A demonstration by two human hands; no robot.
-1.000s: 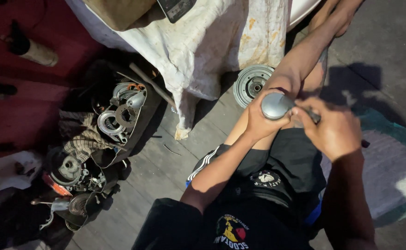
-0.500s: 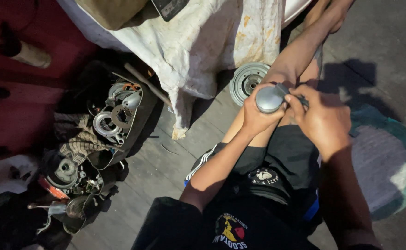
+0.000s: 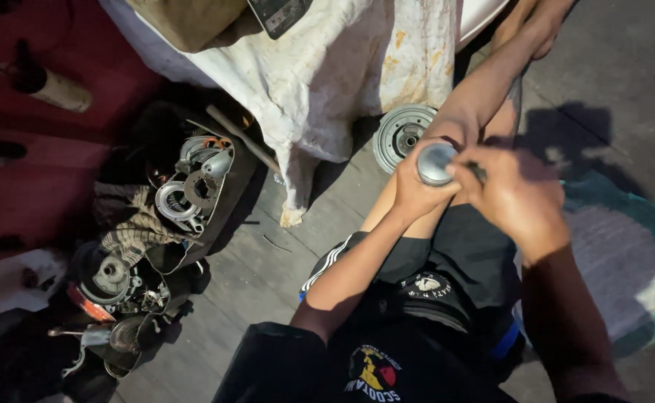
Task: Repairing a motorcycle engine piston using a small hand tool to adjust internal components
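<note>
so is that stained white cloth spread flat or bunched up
Bunched and draped, not flat. The cloth hangs in folds off whatever it covers, with one crumpled corner trailing down to the floor beside the metal wheel.

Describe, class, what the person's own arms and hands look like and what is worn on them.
Both arms are bare from above the elbow to the fingertips: no gloves, watch, rings or bands show on the left hand or the right hand. Sleeves are not visible. The light is dim, so fine marks cannot be made out.
</note>
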